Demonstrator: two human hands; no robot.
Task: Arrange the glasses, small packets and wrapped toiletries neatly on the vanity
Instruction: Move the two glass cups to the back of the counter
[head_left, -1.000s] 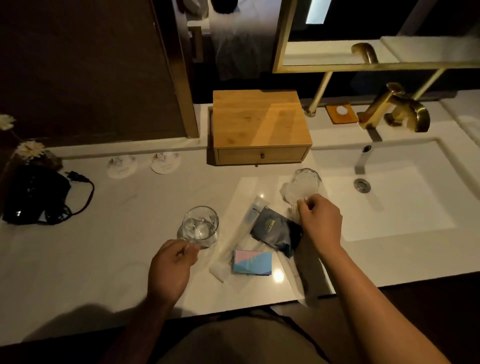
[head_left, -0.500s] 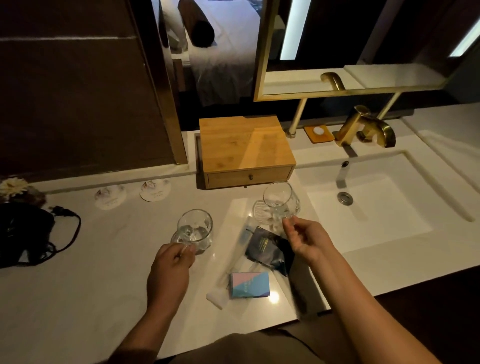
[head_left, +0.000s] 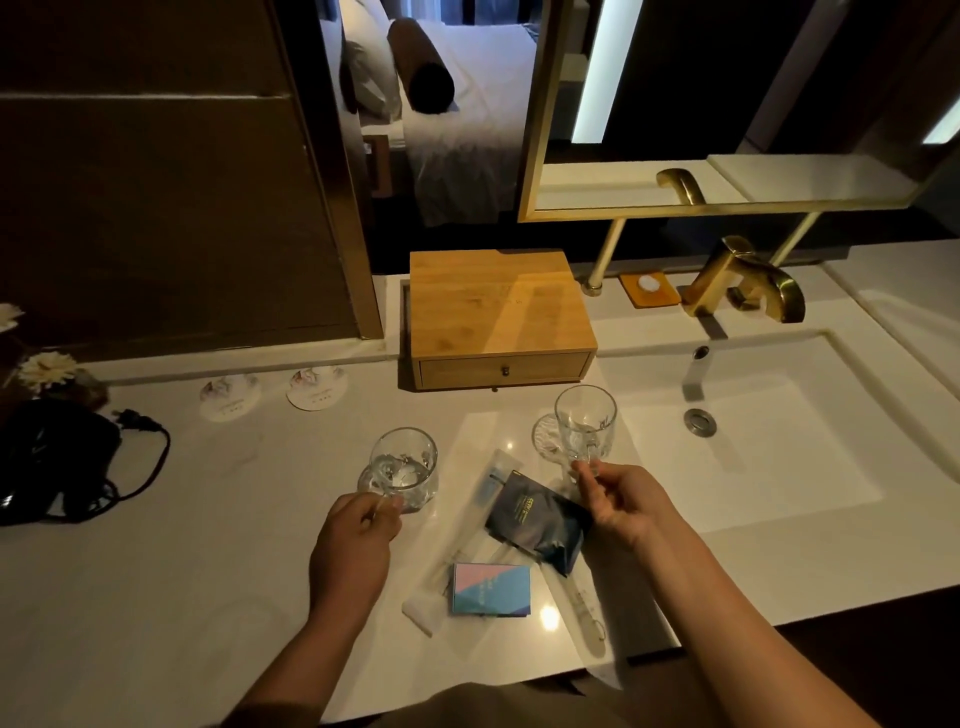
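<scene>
My left hand (head_left: 353, 545) pinches the near rim of a clear glass (head_left: 402, 467) that is tilted just above the white vanity top (head_left: 156, 571). My right hand (head_left: 623, 499) grips the base of a second clear glass (head_left: 584, 423), held upright and lifted above the counter. Between my hands lie a dark blue packet (head_left: 535, 519), a pink-and-blue small packet (head_left: 491, 590) and wrapped toiletries in clear plastic (head_left: 498, 473), with another long wrapped item (head_left: 582, 608) near the front edge.
A wooden drawer box (head_left: 498, 317) stands at the back centre. Two round paper coasters (head_left: 228, 397) lie to its left. A black hair dryer with cord (head_left: 57, 457) sits far left. The sink basin (head_left: 753, 441) and gold tap (head_left: 743, 280) are to the right.
My right hand has lifted its glass off the counter and turned it upright. My left hand has tilted the other glass. The camera view has tipped upward.
</scene>
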